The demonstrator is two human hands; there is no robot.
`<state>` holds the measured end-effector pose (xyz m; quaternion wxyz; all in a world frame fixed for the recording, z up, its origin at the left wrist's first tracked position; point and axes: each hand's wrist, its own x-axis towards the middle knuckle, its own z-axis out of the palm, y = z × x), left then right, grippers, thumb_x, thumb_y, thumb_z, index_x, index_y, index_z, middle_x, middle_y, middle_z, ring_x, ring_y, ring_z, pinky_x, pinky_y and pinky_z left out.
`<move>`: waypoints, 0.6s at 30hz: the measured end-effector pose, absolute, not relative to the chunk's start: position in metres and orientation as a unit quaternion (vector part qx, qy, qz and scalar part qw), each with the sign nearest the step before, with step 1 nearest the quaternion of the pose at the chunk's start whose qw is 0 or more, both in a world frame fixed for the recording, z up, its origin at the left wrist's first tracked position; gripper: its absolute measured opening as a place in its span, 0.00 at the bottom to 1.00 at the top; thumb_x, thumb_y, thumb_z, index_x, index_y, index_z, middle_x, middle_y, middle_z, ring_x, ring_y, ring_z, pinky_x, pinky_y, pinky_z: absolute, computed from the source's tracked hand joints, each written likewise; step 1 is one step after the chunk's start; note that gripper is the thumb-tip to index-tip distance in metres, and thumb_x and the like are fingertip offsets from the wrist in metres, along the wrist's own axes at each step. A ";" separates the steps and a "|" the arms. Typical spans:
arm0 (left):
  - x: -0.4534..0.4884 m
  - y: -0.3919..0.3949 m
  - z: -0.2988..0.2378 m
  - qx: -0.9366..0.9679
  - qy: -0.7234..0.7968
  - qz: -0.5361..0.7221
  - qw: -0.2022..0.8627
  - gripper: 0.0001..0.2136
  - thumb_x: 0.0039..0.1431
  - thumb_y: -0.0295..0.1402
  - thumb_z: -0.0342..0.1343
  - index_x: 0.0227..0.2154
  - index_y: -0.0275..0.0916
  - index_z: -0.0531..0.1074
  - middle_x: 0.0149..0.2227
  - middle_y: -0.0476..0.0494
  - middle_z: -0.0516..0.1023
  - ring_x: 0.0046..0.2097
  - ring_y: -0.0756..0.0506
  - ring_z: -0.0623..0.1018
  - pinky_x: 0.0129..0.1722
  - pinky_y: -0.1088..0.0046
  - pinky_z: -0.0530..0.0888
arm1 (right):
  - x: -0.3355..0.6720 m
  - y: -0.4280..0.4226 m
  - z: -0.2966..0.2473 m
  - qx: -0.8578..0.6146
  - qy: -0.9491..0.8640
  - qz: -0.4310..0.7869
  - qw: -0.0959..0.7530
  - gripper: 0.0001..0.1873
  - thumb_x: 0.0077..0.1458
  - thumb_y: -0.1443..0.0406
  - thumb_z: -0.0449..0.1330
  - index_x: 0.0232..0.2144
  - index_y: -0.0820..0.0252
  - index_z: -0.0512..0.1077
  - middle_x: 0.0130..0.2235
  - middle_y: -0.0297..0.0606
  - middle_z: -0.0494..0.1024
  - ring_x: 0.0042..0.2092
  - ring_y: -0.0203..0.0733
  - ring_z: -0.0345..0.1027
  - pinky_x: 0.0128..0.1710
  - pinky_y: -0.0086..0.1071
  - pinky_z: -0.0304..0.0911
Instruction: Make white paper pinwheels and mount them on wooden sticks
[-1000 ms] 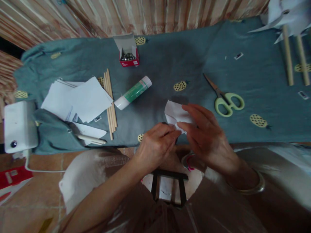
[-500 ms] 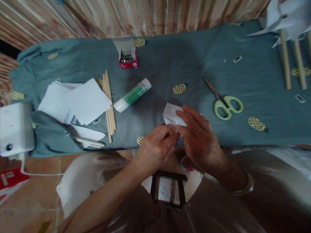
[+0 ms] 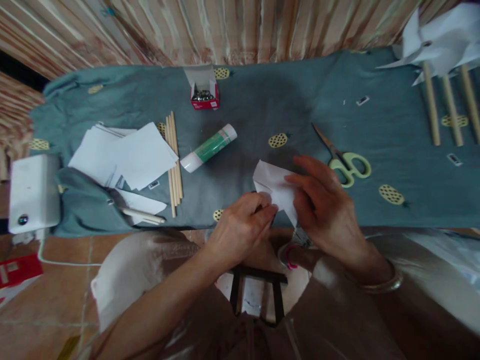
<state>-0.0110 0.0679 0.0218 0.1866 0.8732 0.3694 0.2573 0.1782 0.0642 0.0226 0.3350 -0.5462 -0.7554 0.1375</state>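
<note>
A folded piece of white paper [image 3: 275,180] is pinched near its lower middle by the closed thumb and fingers of my left hand [image 3: 242,225]. My right hand [image 3: 326,207] is at the paper's right side, its fingers apart and slightly bent. Its fingertips overlap the paper's right edge; I cannot tell whether they press on it. One flap of the paper hangs down between the hands. Right of my right hand lie scissors with light green handles [image 3: 356,165], partly covered by that hand. A green and white glue stick [image 3: 210,148] lies beyond my left hand.
At the left are a stack of white paper sheets [image 3: 144,155], several wooden sticks [image 3: 173,170] and a white device [image 3: 35,192] with a cable. A red box of small metal pieces [image 3: 204,104] stands open at the back. White paper pinwheels [image 3: 435,45] on sticks lie at the far right.
My right hand has drawn back to the right and its fingers have spread, showing more of the paper and a hanging flap. My left hand keeps its pinch. The view has shifted slightly.
</note>
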 end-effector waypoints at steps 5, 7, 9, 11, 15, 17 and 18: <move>-0.012 0.070 0.023 0.879 0.362 0.260 0.169 0.06 0.64 0.27 0.52 0.39 0.33 0.74 0.36 0.41 0.76 0.38 0.48 0.76 0.35 0.73 0.77 | 0.184 0.077 0.028 -0.579 -0.735 0.164 0.314 0.13 0.60 0.66 0.52 0.46 0.52 0.71 0.54 0.43 0.75 0.56 0.55 0.68 0.56 0.56 0.63; -0.013 0.072 0.024 0.882 0.357 0.266 0.153 0.06 0.64 0.28 0.52 0.39 0.34 0.74 0.36 0.42 0.76 0.38 0.48 0.76 0.35 0.72 0.77 | 0.186 0.079 0.031 -0.584 -0.729 0.167 0.314 0.13 0.60 0.65 0.53 0.45 0.53 0.72 0.53 0.45 0.76 0.55 0.55 0.69 0.55 0.54 0.65; -0.016 0.075 0.026 0.883 0.358 0.269 0.141 0.07 0.64 0.28 0.52 0.38 0.35 0.75 0.36 0.42 0.77 0.38 0.48 0.75 0.35 0.72 0.76 | 0.189 0.080 0.033 -0.596 -0.719 0.172 0.314 0.12 0.60 0.64 0.54 0.45 0.53 0.73 0.51 0.45 0.77 0.51 0.54 0.72 0.51 0.51 0.68; -0.019 0.078 0.027 0.882 0.360 0.271 0.138 0.07 0.64 0.28 0.52 0.38 0.35 0.75 0.36 0.42 0.77 0.38 0.47 0.75 0.35 0.71 0.76 | 0.190 0.079 0.035 -0.616 -0.702 0.180 0.309 0.12 0.58 0.64 0.56 0.44 0.54 0.74 0.46 0.43 0.80 0.43 0.50 0.76 0.43 0.46 0.71; -0.026 0.087 0.026 0.882 0.359 0.280 0.124 0.07 0.64 0.27 0.52 0.40 0.36 0.75 0.38 0.41 0.77 0.39 0.46 0.74 0.36 0.69 0.75 | 0.193 0.076 0.037 -0.650 -0.670 0.197 0.301 0.12 0.56 0.64 0.58 0.43 0.56 0.75 0.34 0.38 0.81 0.30 0.43 0.74 0.32 0.38 0.70; -0.029 0.090 0.025 0.882 0.362 0.278 0.115 0.08 0.63 0.26 0.52 0.40 0.36 0.75 0.39 0.41 0.77 0.40 0.46 0.74 0.37 0.68 0.75 | 0.193 0.074 0.037 -0.647 -0.670 0.203 0.301 0.11 0.56 0.64 0.58 0.42 0.56 0.76 0.32 0.37 0.80 0.30 0.43 0.74 0.32 0.37 0.70; -0.030 0.092 0.025 0.882 0.365 0.276 0.113 0.08 0.63 0.25 0.52 0.40 0.36 0.75 0.39 0.40 0.77 0.41 0.45 0.74 0.38 0.67 0.75 | 0.193 0.072 0.038 -0.643 -0.674 0.204 0.301 0.10 0.56 0.64 0.58 0.41 0.56 0.76 0.32 0.37 0.80 0.31 0.44 0.74 0.32 0.38 0.70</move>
